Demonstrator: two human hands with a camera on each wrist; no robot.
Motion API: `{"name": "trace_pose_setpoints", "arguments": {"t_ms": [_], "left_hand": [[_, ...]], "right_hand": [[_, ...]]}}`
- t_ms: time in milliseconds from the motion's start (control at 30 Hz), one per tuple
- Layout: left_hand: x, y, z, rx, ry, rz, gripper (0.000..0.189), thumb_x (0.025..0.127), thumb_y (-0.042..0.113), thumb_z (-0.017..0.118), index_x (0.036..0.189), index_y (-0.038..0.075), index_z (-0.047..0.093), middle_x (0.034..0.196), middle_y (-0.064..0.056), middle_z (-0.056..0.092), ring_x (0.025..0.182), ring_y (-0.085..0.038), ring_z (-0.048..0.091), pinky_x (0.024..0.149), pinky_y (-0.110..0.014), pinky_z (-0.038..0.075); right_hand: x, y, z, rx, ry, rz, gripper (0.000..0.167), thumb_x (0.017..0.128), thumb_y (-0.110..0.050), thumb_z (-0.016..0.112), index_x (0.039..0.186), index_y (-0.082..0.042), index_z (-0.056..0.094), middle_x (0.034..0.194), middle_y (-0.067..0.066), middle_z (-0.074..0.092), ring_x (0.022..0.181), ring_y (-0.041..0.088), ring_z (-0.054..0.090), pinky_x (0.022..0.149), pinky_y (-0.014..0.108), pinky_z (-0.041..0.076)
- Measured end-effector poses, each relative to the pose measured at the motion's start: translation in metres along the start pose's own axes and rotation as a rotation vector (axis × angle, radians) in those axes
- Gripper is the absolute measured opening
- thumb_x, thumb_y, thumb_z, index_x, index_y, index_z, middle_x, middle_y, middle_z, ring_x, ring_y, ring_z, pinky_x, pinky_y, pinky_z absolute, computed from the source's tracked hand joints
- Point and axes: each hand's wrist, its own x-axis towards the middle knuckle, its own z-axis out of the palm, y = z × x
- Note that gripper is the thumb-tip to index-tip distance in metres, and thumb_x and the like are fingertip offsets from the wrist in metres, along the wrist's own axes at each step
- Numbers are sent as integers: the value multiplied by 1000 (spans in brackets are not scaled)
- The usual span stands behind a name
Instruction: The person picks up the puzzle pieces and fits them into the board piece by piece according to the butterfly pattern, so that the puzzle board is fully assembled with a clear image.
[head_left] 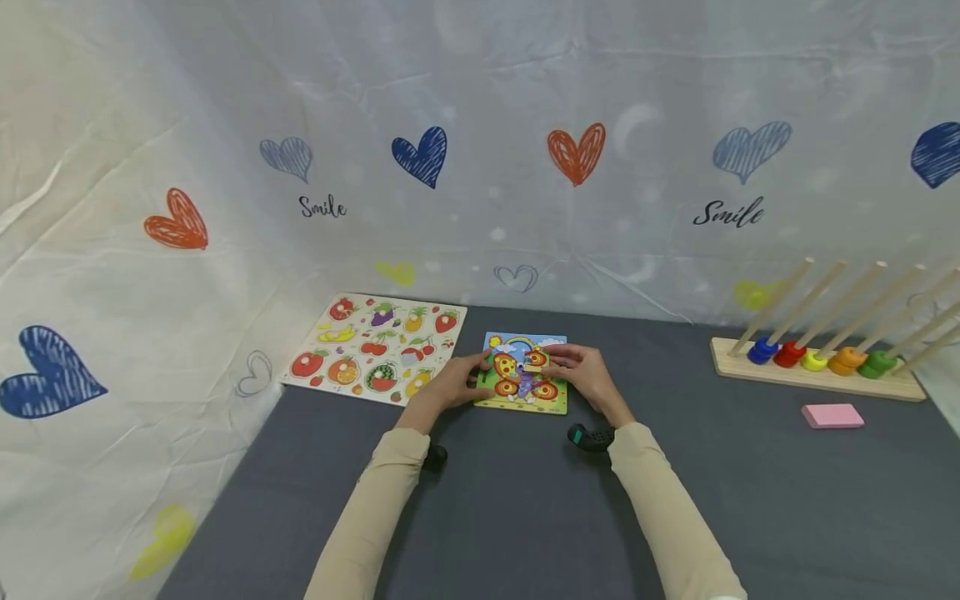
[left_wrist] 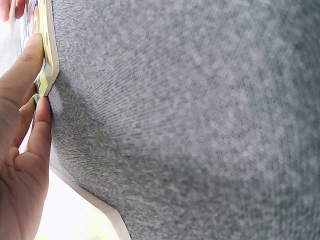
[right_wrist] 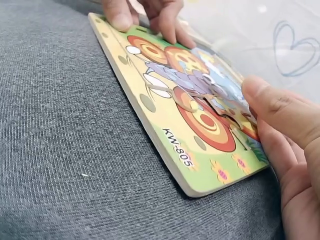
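Observation:
A small butterfly puzzle board (head_left: 522, 406) lies on the dark cloth. My left hand (head_left: 452, 382) holds its left edge, thumb (left_wrist: 31, 57) on top and fingers against the side. On the right, my right hand (head_left: 581, 374) pinches an orange-and-yellow wing puzzle piece (head_left: 536, 358) at the board's upper right. That piece sits tilted, its pale edge showing, and a dark gap (right_wrist: 223, 114) opens beside it in the right wrist view. Fingers of this hand (right_wrist: 287, 135) reach past the board's side, partly hidden behind the thumb.
A fruit puzzle board (head_left: 300, 379) lies at the back left, close to my left hand. At the right stands a wooden peg rack (head_left: 817, 378) with coloured rings and tall rods. A pink block (head_left: 832, 416) rests in front of it. Printed curtain (head_left: 480, 217) borders the table's back.

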Motion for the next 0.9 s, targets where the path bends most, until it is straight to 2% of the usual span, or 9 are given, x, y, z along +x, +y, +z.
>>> {"name": "trace_pose_setpoints", "arguments": {"t_ms": [233,400,500,700,900], "left_hand": [[0,1,0,15,1,-18,75,89,20,70,151,7,30,134,-9,56,115,-25,56,97,-38,45],[-1,2,-2,23,11,-23,75,88,21,71,150,6,31,134,-9,56,111,-24,56,96,-38,45],[-1,0,-2,34,21,-2,74,88,21,71,149,5,33,132,-10,57,108,-23,57,93,-37,46],[-1,-3,-1,35,33,23,74,88,21,72,149,4,33,131,-10,57,107,-23,57,92,-37,47],[1,-2,0,30,19,25,75,88,20,71,150,4,31,133,-10,56,108,-23,56,92,-37,46]], "right_hand": [[-11,1,-11,7,-3,-47,43,83,-9,75,124,0,63,126,19,60,116,29,58,85,25,52],[-24,-2,-20,-93,2,-104,40,82,-13,77,119,-1,67,116,18,66,108,30,61,85,26,52],[-32,-1,-23,-122,-1,-115,39,80,-11,78,116,-1,69,112,17,67,107,29,62,85,24,51],[-47,4,-20,-143,-19,-166,36,79,-8,78,113,0,70,109,17,68,105,28,64,84,26,53],[-54,9,-11,-204,43,-197,36,76,-8,80,110,-1,72,102,14,71,97,27,66,83,27,53]]}}
